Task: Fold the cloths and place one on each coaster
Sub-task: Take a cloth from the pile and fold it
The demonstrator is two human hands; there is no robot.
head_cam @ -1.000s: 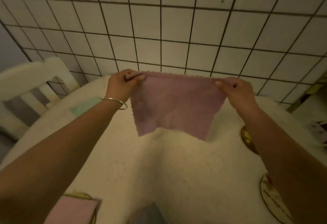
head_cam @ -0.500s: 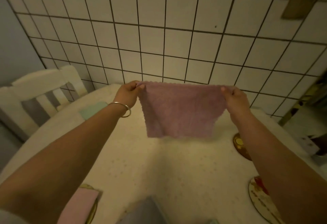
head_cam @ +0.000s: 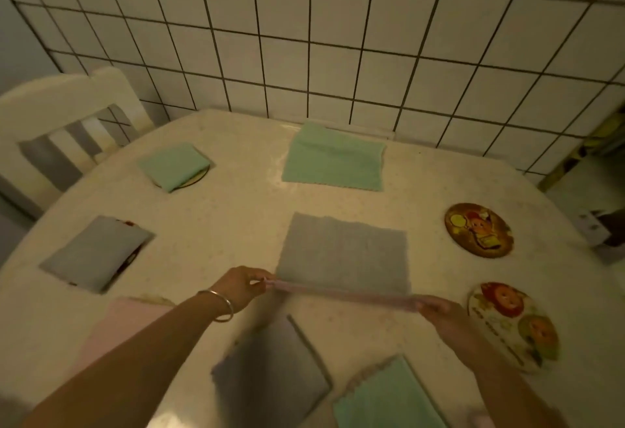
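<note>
Both hands hold a pink cloth stretched flat, seen edge-on as a thin strip low over the table. My left hand pinches its left corner, my right hand its right corner. Just beyond it a grey cloth lies open. Folded cloths rest on coasters at the left: green, grey, pink. Two bare picture coasters sit at the right, one farther, one nearer.
An open green cloth lies near the tiled wall. A grey cloth and a green cloth lie unfolded at the near edge. The round table has a white chair at its left.
The pink cloth hung upright in front of the wall; now both hands have brought it down and toward me, level above the table. The view has tipped down onto the table.
</note>
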